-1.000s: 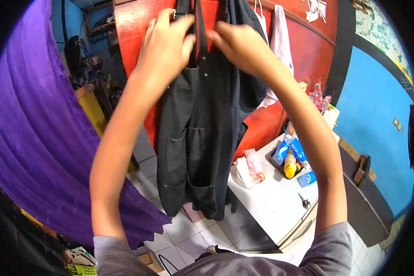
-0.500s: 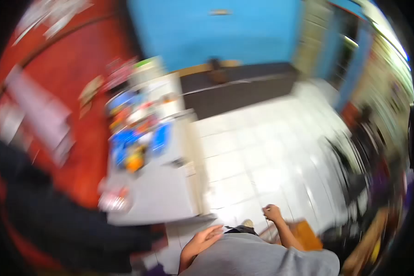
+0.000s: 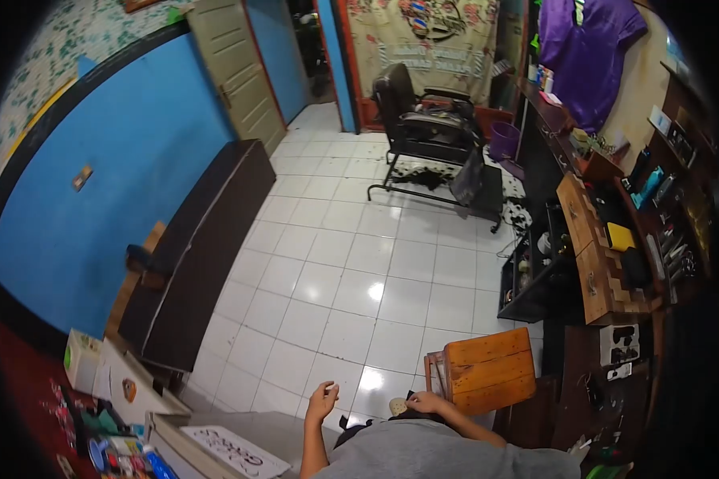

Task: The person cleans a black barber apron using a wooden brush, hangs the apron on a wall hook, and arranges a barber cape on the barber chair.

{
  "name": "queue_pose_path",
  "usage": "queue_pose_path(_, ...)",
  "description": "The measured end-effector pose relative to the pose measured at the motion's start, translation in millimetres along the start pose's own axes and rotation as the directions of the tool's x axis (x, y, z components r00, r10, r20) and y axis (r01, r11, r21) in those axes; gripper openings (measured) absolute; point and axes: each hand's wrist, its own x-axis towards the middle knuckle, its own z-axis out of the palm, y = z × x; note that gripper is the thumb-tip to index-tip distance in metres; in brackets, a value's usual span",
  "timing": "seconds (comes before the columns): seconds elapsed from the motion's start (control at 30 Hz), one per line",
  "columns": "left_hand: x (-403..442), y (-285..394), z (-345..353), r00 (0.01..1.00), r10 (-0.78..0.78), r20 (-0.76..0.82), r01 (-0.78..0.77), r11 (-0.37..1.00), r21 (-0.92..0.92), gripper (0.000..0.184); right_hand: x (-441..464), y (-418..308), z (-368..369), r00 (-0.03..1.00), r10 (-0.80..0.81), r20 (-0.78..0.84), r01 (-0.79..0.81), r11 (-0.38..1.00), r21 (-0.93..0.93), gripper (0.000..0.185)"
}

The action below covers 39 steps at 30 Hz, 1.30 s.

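My left hand (image 3: 323,401) is raised in front of my body above the tiled floor, fingers loosely bent and apart, with nothing visible in it. My right hand (image 3: 426,402) hangs close to my waist with its fingers curled together. A small dark patch shows at its fingertips; I cannot tell whether the hand holds it. Below, a beige shoe (image 3: 397,406) shows between the hands. The nearest thing on the right is an orange-brown wooden stool (image 3: 489,369), apart from the hand.
A black barber chair (image 3: 431,128) stands ahead, with dark hair clippings (image 3: 425,176) under it. A long dark bench (image 3: 196,255) lines the blue wall at left. On the right are a black trolley (image 3: 539,267) and a wooden counter (image 3: 595,255). A cluttered table (image 3: 156,431) is lower left.
My view has swung right, from the cluttered table towards the barber chair and counter. My left hand has lifted from my front; my right hand has come in closer to my waist.
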Motion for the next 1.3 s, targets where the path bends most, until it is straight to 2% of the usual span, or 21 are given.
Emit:
queue_pose_path(0.03,29,-30,0,1.0,-0.003,0.025,0.003,1.0,0.004,0.047,3,4,-12,0.997,0.029,-0.073,-0.029,1.0,0.001,0.049)
queue_pose_path(0.1,68,-89,-6,0.986,-0.042,0.161,-0.008,0.955,0.297,0.049,19,24,-28,0.971,0.173,-0.164,-0.18,0.983,-0.029,0.047)
queue_pose_path(0.17,86,-133,-2,0.96,-0.279,0.033,0.28,0.957,-0.074,0.043,55,70,-40,0.956,0.182,-0.23,-0.202,0.977,-0.066,0.045)
queue_pose_path(0.23,112,-188,-14,0.907,-0.421,0.008,0.42,0.906,0.045,0.032,74,86,-56,0.931,0.22,-0.292,-0.238,0.971,-0.029,0.044)
queue_pose_path(0.3,118,-203,-36,0.83,-0.557,0.037,0.537,0.814,0.221,0.032,108,122,-60,0.751,0.607,-0.26,-0.438,0.753,0.491,0.046)
queue_pose_path(0.43,165,-196,-90,0.768,-0.631,0.109,0.566,0.749,0.344,0.032,177,191,-33,0.588,0.779,-0.216,-0.596,0.598,0.535,0.042)
queue_pose_path(0.47,185,-194,-103,0.768,-0.628,0.126,0.559,0.753,0.347,0.032,179,128,-56,0.599,0.79,-0.131,-0.546,0.523,0.655,0.041)
queue_pose_path(0.5,210,-190,-114,0.768,-0.624,0.145,0.55,0.759,0.348,0.032,175,61,-84,0.481,0.876,-0.043,-0.745,0.434,0.507,0.044)
queue_pose_path(0.57,264,-152,-134,0.772,-0.61,0.179,0.532,0.774,0.343,0.033,241,85,-80,0.707,0.704,-0.07,-0.655,0.689,0.311,0.044)
queue_pose_path(0.63,328,-120,-152,0.775,-0.599,0.205,0.529,0.79,0.308,0.033,290,30,-116,0.825,0.48,-0.298,-0.473,0.876,0.1,0.038)
queue_pose_path(0.67,359,-103,-160,0.763,-0.609,0.215,0.556,0.789,0.262,0.034,316,11,-126,0.743,0.585,-0.326,-0.571,0.807,0.148,0.035)
queue_pose_path(0.7,388,-88,-166,0.748,-0.625,0.224,0.594,0.78,0.195,0.034,338,11,-144,0.785,0.529,-0.321,-0.533,0.842,0.083,0.032)
queue_pose_path(0.77,447,-58,-178,0.748,-0.63,0.208,0.643,0.766,0.005,0.035,349,-20,-188,0.756,0.492,-0.431,-0.415,0.87,0.265,0.026)
queue_pose_path(0.87,538,-9,-195,0.787,-0.602,0.137,0.617,0.762,-0.195,0.035,373,-20,-230,0.75,0.484,-0.451,-0.347,0.868,0.356,0.042)
queue_pose_path(1.0,636,69,-192,0.862,-0.507,0.021,0.495,0.831,-0.254,0.033,428,6,-265,0.7,0.656,-0.283,-0.539,0.745,0.393,0.044)
queue_pose_path(1.07,683,94,-181,0.854,-0.517,0.058,0.509,0.808,-0.297,0.034,461,21,-286,0.757,0.622,-0.2,-0.561,0.776,0.288,0.039)
queue_pose_path(1.13,714,145,-153,0.803,-0.596,0.011,0.592,0.794,-0.137,0.036,507,77,-335,0.716,0.677,-0.167,-0.547,0.694,0.468,0.038)
queue_pose_path(1.2,752,173,-124,0.883,-0.451,0.131,0.458,0.889,-0.021,0.033,545,74,-338,0.646,0.763,0.02,-0.507,0.409,0.759,0.036)
queue_pose_path(1.23,787,184,-104,0.973,-0.158,0.166,0.11,0.957,0.267,0.031,543,63,-357,0.613,0.79,0.027,-0.27,0.177,0.947,0.036)
queue_pose_path(1.27,821,181,-83,0.949,0.129,0.289,-0.261,0.834,0.486,0.03,546,68,-384,0.582,0.781,-0.225,-0.362,0.497,0.788,0.032)
queue_pose_path(1.3,828,224,-67,0.89,0.256,0.377,-0.419,0.785,0.457,0.029,546,76,-395,0.577,0.687,-0.442,-0.467,0.721,0.512,0.029)
